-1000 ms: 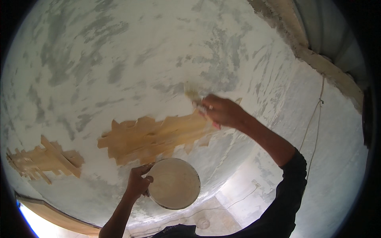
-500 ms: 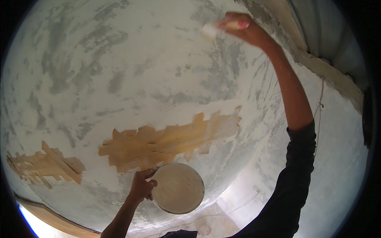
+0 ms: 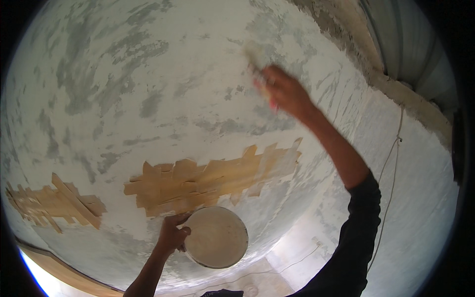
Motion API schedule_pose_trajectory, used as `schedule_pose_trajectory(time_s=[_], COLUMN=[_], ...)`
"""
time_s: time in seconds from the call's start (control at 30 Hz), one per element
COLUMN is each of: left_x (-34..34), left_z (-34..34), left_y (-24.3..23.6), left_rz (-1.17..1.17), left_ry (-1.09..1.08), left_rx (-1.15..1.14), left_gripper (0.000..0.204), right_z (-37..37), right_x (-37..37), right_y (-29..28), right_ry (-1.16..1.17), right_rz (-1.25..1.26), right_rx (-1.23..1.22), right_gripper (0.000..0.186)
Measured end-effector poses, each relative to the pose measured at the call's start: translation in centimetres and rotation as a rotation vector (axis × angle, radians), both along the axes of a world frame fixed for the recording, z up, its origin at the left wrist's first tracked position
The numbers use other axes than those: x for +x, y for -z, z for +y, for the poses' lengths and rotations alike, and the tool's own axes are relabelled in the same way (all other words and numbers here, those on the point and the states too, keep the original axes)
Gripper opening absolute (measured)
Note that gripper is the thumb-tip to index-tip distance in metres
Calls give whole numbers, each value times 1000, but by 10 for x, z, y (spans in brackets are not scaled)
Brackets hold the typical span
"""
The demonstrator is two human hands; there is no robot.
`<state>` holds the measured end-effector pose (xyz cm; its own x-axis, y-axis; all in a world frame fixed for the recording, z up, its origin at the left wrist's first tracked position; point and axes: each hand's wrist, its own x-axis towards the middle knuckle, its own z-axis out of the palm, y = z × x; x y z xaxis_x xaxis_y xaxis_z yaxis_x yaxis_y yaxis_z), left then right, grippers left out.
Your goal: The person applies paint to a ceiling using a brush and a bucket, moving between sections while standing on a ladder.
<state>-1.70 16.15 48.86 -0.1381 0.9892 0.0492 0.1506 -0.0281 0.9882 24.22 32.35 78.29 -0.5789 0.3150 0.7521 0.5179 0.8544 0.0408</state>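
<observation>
My right hand (image 3: 284, 91) grips a paintbrush (image 3: 253, 57), blurred by motion, whose pale bristles are at the mottled white and grey plastered surface (image 3: 114, 94); I cannot tell whether they touch it. My left hand (image 3: 174, 233), lower down, holds the left rim of a round container (image 3: 216, 237) with a cream-white substance inside, thumb over the edge. Above the container is a long ragged patch of tan strips (image 3: 183, 183) on the surface, partly streaked white at its right end. A second tan patch (image 3: 64, 205) is at the left.
A rough concrete edge (image 3: 376, 79) borders corrugated metal sheeting (image 3: 410, 44) at the upper right. A cord (image 3: 398, 143) hangs down a pale wall (image 3: 410, 208) on the right. A brown wooden edge (image 3: 69, 272) beside bright light shows at the lower left.
My right hand with the brush rose to near the top, then came down and leftward, still higher than one second ago. My left hand and container shifted only slightly.
</observation>
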Motion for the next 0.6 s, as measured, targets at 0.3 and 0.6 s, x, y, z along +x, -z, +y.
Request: schedule_pose_trajectory(time_s=[0.3, 0.6], left_x=[6, 11], left_z=[7, 4], left_y=[1, 1], left_rz=[-7, -47], left_ry=[44, 0], left_rx=[-6, 0], left_gripper=[50, 51], right_z=[-22, 7], right_x=[-7, 26], right_y=[83, -150], right_ry=[-260, -109], right_rz=[-731, -148], right_rx=[337, 312], right_gripper=[23, 23])
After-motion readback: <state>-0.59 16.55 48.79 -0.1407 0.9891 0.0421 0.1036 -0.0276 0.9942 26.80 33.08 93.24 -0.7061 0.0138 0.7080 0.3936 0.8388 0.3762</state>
